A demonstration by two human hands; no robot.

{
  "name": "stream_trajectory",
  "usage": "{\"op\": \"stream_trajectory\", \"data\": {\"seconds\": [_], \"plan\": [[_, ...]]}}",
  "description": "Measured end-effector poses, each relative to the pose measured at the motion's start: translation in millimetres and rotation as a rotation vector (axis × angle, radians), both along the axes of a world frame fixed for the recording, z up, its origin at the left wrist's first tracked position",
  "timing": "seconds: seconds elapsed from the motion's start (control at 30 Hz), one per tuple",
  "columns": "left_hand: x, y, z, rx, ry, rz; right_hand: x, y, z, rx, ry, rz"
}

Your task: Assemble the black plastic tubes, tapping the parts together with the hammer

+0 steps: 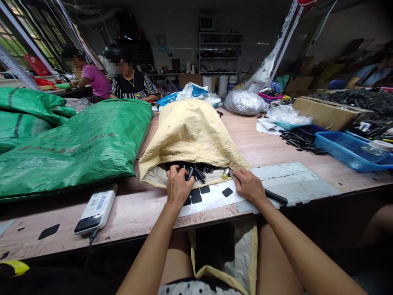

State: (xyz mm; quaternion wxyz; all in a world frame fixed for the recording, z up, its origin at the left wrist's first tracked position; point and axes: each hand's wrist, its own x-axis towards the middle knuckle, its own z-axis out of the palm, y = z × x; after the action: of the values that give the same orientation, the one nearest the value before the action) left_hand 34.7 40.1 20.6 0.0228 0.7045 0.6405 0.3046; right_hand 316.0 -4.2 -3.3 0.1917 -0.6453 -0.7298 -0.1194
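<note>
R grip [249,187] round hammer [274,196], axis diag, head [226,173] far-L, butt [284,200] near-R; L grip [179,184] at blk tubes [199,175], hold unclear.

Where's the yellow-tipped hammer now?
Head view, right of centre: the hammer is in the right hand, its head at the right end of the open mouth of the yellow sack.

A worn, wood-grained worktop [251,141] spreads beneath the fingers [174,169] and on past them. Well beyond the fingers, a dim wall [181,37] bears a small poster [161,42]; an open shelf rack [220,58] stands there too, near a narrow table [167,75]. Daylight shows through a barred window [9,41] far to the fingers' left. Pale slotted posts [283,37] rise on both sides.
</note>
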Motion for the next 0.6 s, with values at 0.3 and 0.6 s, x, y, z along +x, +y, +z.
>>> {"op": "stream_trajectory", "data": {"seconds": [0.3, 0.6], "plan": [[-13.3, -25.0, 12.7, 0.071, -0.055, -0.155, 1.0, 0.9, -1.9, 0.002, 0.01, -0.003], [-14.2, -51.4, -10.0, -0.229, -0.164, -0.58, 3.6, -0.4, -4.1, 0.011, 0.03, 0.017]]}}
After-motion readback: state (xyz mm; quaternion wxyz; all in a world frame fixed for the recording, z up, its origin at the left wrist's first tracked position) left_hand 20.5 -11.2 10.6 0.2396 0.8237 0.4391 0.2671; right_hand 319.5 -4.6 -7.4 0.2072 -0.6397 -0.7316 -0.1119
